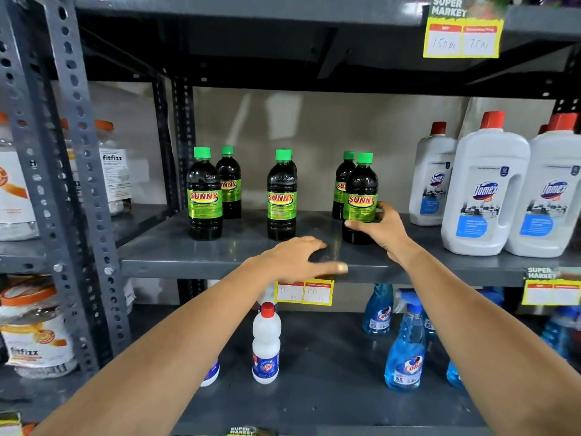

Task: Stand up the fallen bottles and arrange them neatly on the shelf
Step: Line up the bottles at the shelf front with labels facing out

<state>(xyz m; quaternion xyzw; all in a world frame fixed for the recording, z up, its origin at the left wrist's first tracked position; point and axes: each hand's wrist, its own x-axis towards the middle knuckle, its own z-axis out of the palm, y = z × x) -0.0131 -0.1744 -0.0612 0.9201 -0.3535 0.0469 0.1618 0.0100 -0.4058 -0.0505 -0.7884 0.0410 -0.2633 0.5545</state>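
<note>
Even indoor light, shadowed shelf underside, motion-blurred left hand [298,259], wide-angle bending at edges

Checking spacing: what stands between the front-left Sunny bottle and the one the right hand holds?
The head view shows one front Sunny bottle, with another mostly hidden behind it; otherwise bare shelf.
</note>
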